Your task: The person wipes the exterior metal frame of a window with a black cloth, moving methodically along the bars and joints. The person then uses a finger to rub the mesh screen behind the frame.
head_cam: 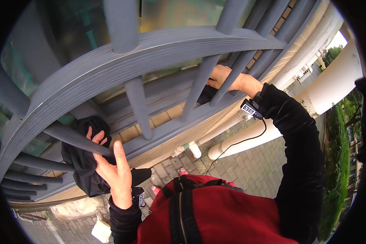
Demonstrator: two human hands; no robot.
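Observation:
My left hand (pixel 114 170) is at a bundle of black cloth (pixel 85 180) draped through the lower bars of a grey metal window guard (pixel 170 58). Its fingers reach around a bar and rest against the cloth, with the thumb pointing up outside. My right hand (pixel 222 77) reaches between two bars further right, its fingertips partly hidden behind a bar. Just under it a black thing (pixel 207 94), perhaps cloth, lies on the inner ledge; whether my fingers grip it cannot be told. A small device with a cable sits at each wrist.
Behind the bars is window glass (pixel 170 15) above a tiled ledge (pixel 161 119). White pipes (pixel 247 137) run down the wall at right. Below lies a brick pavement (pixel 247 164) with a pale block (pixel 101 230). Green hedging (pixel 337 170) stands at far right.

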